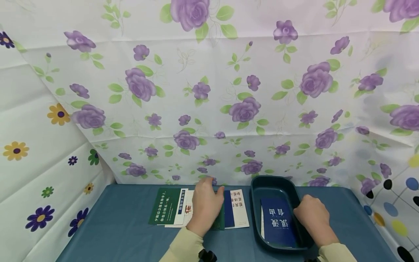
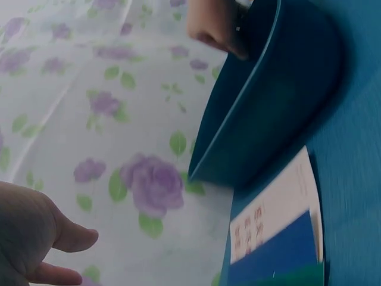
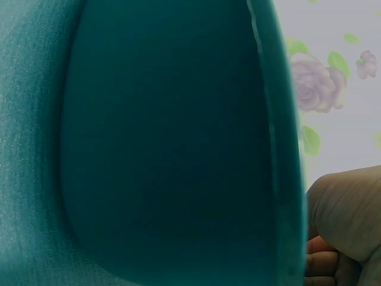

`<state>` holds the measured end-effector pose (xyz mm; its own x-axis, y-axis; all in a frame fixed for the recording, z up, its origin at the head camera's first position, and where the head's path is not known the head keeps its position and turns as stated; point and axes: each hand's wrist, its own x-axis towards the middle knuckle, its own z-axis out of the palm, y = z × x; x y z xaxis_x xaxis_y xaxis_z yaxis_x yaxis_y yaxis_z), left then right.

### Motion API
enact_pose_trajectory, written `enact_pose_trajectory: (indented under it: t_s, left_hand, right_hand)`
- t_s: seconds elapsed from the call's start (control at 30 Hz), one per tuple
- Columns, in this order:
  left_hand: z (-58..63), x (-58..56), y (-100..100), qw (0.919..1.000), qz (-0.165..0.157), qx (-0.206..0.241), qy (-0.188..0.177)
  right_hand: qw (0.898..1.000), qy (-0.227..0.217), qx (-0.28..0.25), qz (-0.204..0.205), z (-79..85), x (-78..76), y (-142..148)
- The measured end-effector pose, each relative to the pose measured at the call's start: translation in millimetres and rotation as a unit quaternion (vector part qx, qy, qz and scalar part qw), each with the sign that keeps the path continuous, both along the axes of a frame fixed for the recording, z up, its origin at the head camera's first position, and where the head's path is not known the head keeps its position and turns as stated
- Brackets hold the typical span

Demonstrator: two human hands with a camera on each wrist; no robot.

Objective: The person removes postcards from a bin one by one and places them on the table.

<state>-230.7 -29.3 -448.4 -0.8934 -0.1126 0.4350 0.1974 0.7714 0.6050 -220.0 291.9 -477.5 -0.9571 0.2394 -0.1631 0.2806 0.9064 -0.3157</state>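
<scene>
A dark teal tray (image 1: 253, 207) stands on the right part of the table, its long side wall (image 3: 166, 137) filling much of the right wrist view. Inside lies a dark blue card (image 1: 278, 227) with white characters, a pale edge showing beneath it. My right hand (image 1: 313, 218) grips the tray's right rim with curled fingers. To the left, my left hand (image 1: 206, 203) is over a row of overlapping cards, thumb apart and nothing held. Among them are a green card (image 1: 163, 209), a dark blue card (image 1: 229, 214) and a white card with red characters (image 1: 241, 209); the middle ones are partly hidden.
A blue-grey cloth covers the table (image 1: 124, 233). White sheeting with purple flowers (image 1: 245, 109) rises along its back edge. Patterned sheets also stand on the left (image 1: 32, 174) and right (image 1: 392, 207).
</scene>
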Motion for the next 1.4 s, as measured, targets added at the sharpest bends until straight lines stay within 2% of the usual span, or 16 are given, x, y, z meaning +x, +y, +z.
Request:
enact_pose_trajectory:
  t_s: [0.4, 0.67, 0.9, 1.03, 1.23, 1.4]
  left_hand:
    - [-2.8, 13.8, 49.5, 0.9977, -0.065, 0.0, -0.02]
    - [-5.7, 22.0, 81.2, 0.9956, -0.083, -0.038, -0.018]
    - [-11.5, 32.0, 108.3, 0.9889, -0.118, -0.082, -0.04]
    - [-14.0, 35.8, 121.5, 0.9843, -0.129, -0.102, -0.064]
    - [-20.9, 38.9, 138.3, 0.9799, -0.146, -0.094, -0.099]
    - [-29.3, 41.3, 151.2, 0.9721, -0.152, -0.085, -0.157]
  right_hand:
    - [1.0, 0.001, -0.002, 0.0, 0.6, 1.7, -0.8]
    - [1.0, -0.003, -0.002, -0.004, 1.0, 1.0, -1.3]
    - [1.0, -0.015, -0.001, -0.004, 1.1, -0.2, -0.5]
    - [1.0, -0.018, 0.001, -0.001, 2.3, -1.0, -0.3]
    - [1.0, -0.018, 0.0, -0.001, 4.8, -0.5, -1.4]
    - [1.0, -0.018, -0.001, -0.003, 5.0, -0.5, -2.4]
